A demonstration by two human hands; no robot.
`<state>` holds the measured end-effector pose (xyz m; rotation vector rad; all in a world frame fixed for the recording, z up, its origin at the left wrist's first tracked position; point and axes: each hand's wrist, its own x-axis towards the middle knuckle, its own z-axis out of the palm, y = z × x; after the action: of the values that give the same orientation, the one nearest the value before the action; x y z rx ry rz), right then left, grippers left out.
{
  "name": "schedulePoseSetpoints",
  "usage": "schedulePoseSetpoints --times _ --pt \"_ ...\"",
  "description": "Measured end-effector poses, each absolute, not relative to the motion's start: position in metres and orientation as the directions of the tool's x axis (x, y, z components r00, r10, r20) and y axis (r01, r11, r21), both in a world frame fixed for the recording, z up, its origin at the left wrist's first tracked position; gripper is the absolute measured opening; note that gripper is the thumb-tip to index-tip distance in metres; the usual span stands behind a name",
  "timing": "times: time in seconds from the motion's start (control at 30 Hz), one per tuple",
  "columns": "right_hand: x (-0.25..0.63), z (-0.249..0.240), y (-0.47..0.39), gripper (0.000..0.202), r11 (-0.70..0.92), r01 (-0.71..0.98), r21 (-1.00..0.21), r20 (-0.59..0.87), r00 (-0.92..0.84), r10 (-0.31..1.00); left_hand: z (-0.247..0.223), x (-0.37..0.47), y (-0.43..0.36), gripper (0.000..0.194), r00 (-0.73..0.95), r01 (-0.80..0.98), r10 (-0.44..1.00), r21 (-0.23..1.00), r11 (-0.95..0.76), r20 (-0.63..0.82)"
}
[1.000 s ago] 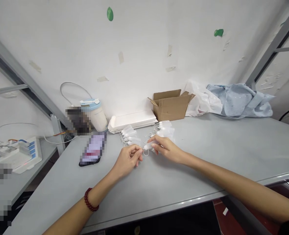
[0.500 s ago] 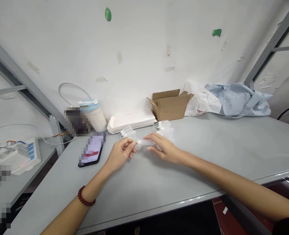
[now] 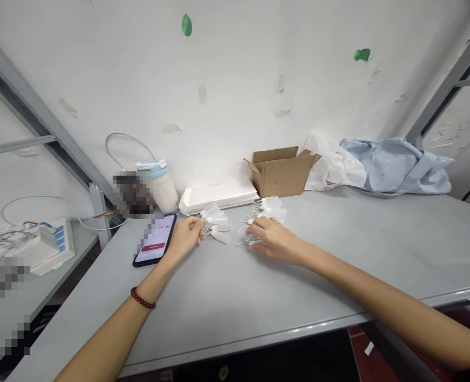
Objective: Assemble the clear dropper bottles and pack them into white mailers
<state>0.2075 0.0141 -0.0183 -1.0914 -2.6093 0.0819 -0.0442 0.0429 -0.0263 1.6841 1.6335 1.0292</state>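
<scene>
My left hand (image 3: pixel 186 235) is closed, its fingertips pinching the string end of a clear plastic tag (image 3: pixel 220 237) at the near side of a small pile. Other translucent tags (image 3: pixel 214 213) with white strings lie fanned just beyond it. My right hand (image 3: pixel 273 240) reaches over a second group of such tags (image 3: pixel 272 202), palm down and fingers bent. Its thumb is apart from the forefinger, with white strings showing beside the fingertips. Part of that group is hidden under the hand.
Behind the tags lie a stack of white flat packs (image 3: pixel 221 196) and an open cardboard box (image 3: pixel 283 175). A phone (image 3: pixel 155 241) and a lidded cup (image 3: pixel 163 188) are at left. A white plastic bag (image 3: pixel 332 164) and light-blue cloth (image 3: pixel 394 167) are at back right.
The tag that was between my hands now lies at the left pile, my left hand having moved left with it. My right hand has come away from that tag to the right group.
</scene>
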Motion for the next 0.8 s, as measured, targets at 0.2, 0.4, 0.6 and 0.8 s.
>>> schedulePoseSetpoints --times 0.2,0.4,0.6,0.8 --pt "0.211 -0.013 0.015 0.028 0.660 0.733 -0.162 0.181 -0.636 0.751 -0.023 -0.044 0.040 0.025 -0.113 0.620 0.980 0.783 -0.057 0.161" --pt "0.214 -0.008 0.014 0.030 0.637 0.755 -0.156 0.088 -0.632 0.770 -0.019 -0.031 0.025 0.025 0.026 0.759 0.948 0.610 -0.226 0.318" --pt "0.211 -0.005 0.012 0.025 0.643 0.748 -0.161 0.044 -0.646 0.762 -0.021 -0.017 0.011 0.024 0.194 0.725 0.925 0.588 -0.359 0.326" --pt "0.211 -0.005 0.011 0.017 0.658 0.738 -0.152 0.068 -0.656 0.752 -0.022 -0.011 0.007 0.021 0.257 0.722 0.919 0.573 -0.387 0.297"
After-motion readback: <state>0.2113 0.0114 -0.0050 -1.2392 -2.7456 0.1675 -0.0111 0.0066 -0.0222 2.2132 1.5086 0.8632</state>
